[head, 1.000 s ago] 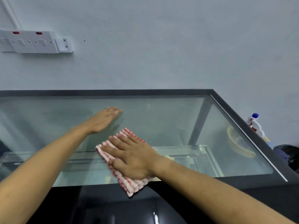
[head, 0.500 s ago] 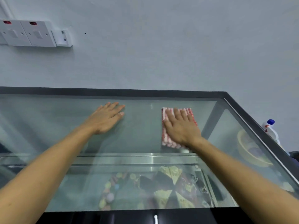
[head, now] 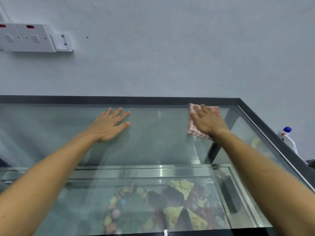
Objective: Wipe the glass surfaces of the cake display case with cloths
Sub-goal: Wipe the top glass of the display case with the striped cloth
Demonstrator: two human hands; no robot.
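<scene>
Cloth flat under right hand on glass top

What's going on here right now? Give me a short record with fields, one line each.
Activity: a person wiping the glass top of a cake display case
Right hand: flat on a red-and-white checked cloth, near the far right corner
Left hand: flat on bare glass, fingers spread
Inside the case: cake slices
Beside the case: spray bottle with blue cap
Wall: white switches
</scene>
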